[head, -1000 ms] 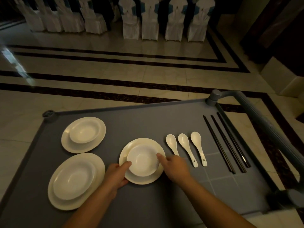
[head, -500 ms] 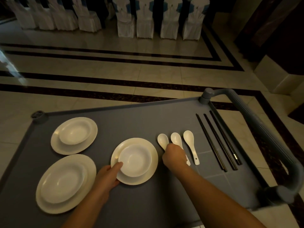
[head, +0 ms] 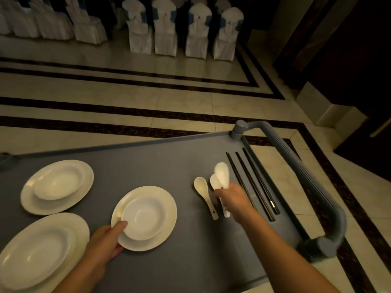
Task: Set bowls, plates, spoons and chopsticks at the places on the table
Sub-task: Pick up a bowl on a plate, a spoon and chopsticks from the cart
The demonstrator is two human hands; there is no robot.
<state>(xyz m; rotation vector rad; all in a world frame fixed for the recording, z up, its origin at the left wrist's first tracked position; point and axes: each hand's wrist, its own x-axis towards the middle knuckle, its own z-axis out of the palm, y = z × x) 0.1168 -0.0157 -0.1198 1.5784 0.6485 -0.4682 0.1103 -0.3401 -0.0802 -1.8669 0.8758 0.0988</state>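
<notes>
Polished marble floor (head: 105, 85) with dark inlaid stripes fills the upper half of the frame, and a row of white-covered chairs (head: 179, 30) with blue sashes stands along the top edge. Below it, a grey service cart serves as the desk (head: 148, 157); its grey handle (head: 302, 172) curves along the right side.

Three white place sets lie on the desk, each a bowl resting in a plate. One set (head: 57, 186) sits at centre left, a second (head: 42, 250) at lower left, and the middle plate (head: 163, 208) carries the middle bowl (head: 143, 219) near the frame's centre. The left hand (head: 103, 244) grips the near-left rim of that plate, thumb lying over the bowl's edge.

Right of the middle plate, one white spoon (head: 204, 192) lies flat on the desk. The right hand (head: 232, 197) pinches the raised spoon (head: 221, 174) by its handle, its scoop tilted up toward the far side. Another spoon (head: 214, 181) shows just beside and partly behind the raised one; whether the fingers also hold it cannot be told. Three pairs of black chopsticks (head: 251, 182) lie side by side just right of the spoons, parallel to the cart's right edge.
</notes>
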